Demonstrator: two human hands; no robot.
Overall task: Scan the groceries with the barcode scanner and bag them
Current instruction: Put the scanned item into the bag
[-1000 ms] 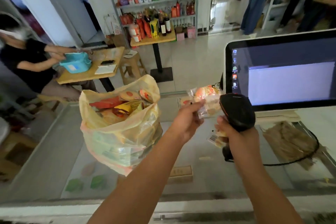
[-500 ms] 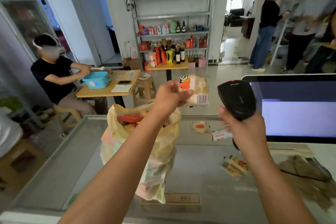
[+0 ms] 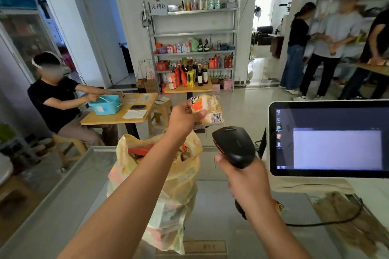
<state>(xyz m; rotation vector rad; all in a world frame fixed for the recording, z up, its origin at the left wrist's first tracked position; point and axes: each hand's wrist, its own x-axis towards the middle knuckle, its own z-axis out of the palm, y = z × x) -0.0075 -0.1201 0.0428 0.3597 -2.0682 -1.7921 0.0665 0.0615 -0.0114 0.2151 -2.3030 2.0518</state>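
My left hand (image 3: 185,118) pinches a small clear snack packet (image 3: 210,108) with orange print, held up in the air with its barcode at the lower right facing me. Just below and right of it, my right hand (image 3: 245,176) grips the handle of a black barcode scanner (image 3: 233,145), whose head tilts up towards the packet. A yellow plastic bag (image 3: 181,187) full of groceries stands on the glass counter (image 3: 63,195), under my left forearm.
A monitor (image 3: 328,139) stands at the right on the counter, the scanner's black cable trailing below it beside a brown woven mat (image 3: 345,216). A small packet (image 3: 279,205) lies behind my right wrist. A seated person, shelves of bottles and standing people lie beyond.
My left hand lifted the packet up from the counter and turned its barcode towards me. My right hand raised the scanner with it. My head tilted up.
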